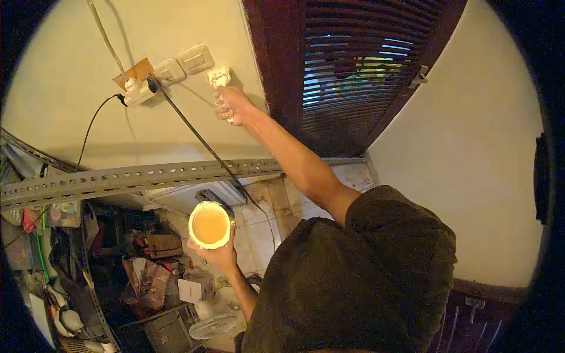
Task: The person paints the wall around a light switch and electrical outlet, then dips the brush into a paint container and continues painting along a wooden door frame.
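My right hand (234, 107) is raised at the wall (200, 129), with its fingers wrapped around a paintbrush (219, 76). Pale paint coats the brush head, which is at the wall just below the light switches; some paint is on my fingers too. Lower down, my left hand (220, 254) grips a round paint container (210, 226) from below and the side. Its mouth faces me, showing yellowish paint inside and pale smears along the rim.
Switches (196, 59) and a socket strip (140, 92) with plugged-in cords are left of the brush. A black cable (200, 138) crosses a perforated metal rail (135, 177). A dark louvred shutter (282, 70) borders the wall. Below are a fan (212, 326), a crate (168, 335) and clutter.
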A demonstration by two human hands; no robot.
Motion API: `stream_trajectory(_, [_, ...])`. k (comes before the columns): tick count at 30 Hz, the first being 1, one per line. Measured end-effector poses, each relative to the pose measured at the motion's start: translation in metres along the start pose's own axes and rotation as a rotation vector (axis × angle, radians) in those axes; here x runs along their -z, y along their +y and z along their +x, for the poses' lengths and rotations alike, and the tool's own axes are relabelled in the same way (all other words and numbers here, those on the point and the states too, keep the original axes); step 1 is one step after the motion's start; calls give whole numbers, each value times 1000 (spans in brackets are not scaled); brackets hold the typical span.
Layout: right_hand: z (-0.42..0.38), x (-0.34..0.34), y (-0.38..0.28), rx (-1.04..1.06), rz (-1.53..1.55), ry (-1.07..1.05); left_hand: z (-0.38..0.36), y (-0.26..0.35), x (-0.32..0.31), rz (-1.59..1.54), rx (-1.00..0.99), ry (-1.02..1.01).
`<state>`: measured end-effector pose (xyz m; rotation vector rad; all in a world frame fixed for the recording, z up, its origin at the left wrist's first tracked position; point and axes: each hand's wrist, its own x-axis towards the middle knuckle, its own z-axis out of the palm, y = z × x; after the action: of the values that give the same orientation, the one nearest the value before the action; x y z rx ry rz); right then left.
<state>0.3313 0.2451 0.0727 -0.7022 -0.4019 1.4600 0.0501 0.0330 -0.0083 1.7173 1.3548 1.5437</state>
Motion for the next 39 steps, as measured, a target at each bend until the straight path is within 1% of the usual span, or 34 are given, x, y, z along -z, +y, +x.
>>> stream_trajectory(3, [-23,-12,0,43,-34,-19,-1,1,2,-21,10,28])
stream_trajectory(4, [-31,-12,3,63,-32,-35,-3,-3,2,-75,14,34])
stream_trajectory(5, [-38,-9,6,62,-30,-39,-3,-7,2,-130,17,40])
stream_trajectory(8, [-51,2,6,8,-83,0,-5,-22,6,-66,-43,55])
stream_trajectory(11, [-45,14,3,-13,-170,21,-4,-20,5,-94,-17,37])
stream_trajectory(13, [-20,37,9,-82,-139,46,-4,-19,3,-109,9,31])
stream_trajectory(14, [-10,48,14,-79,-137,53,-3,-19,1,-123,32,31])
stream_trajectory(16, [8,66,27,-146,-68,156,0,-12,0,-71,7,14])
stream_trajectory(17, [12,75,32,-145,-68,157,2,-8,0,-18,-17,6])
stream_trajectory(19, [13,89,42,-333,149,29,3,-7,0,-26,14,0])
stream_trajectory(20, [13,95,48,-334,146,32,2,-8,0,-35,43,-7])
stream_trajectory(22, [13,100,58,-344,242,-29,1,-7,-1,-20,41,11])
stream_trajectory(23, [15,100,63,-344,237,-33,0,-7,0,0,39,26])
stream_trajectory(25, [25,103,73,-271,254,85,0,-6,2,50,29,28])
stream_trajectory(26, [37,107,70,-268,250,80,1,-5,2,102,20,25])
stream_trajectory(27, [62,121,66,-181,192,99,2,-5,1,99,18,30])
stream_trajectory(28, [63,113,57,-94,134,117,2,-5,0,35,-1,40])
stream_trajectory(29, [64,104,49,-94,132,112,2,-6,0,-27,-22,51])
stream_trajectory(31, [13,19,-2,-16,110,111,3,-3,2,-57,-13,41])
stream_trajectory(32, [8,6,-14,-14,106,102,4,-2,2,-90,-2,31])
stream_trajectory(34, [1,-13,-34,35,86,-92,3,-6,5,-58,6,33])
stream_trajectory(35, [-4,-21,-43,35,83,-97,2,-8,6,-24,21,26])
stream_trajectory(37, [-22,-40,-60,119,11,-193,1,-5,7,-27,18,21])
stream_trajectory(39, [-43,-65,-77,165,-21,-216,0,-5,7,-31,11,14])
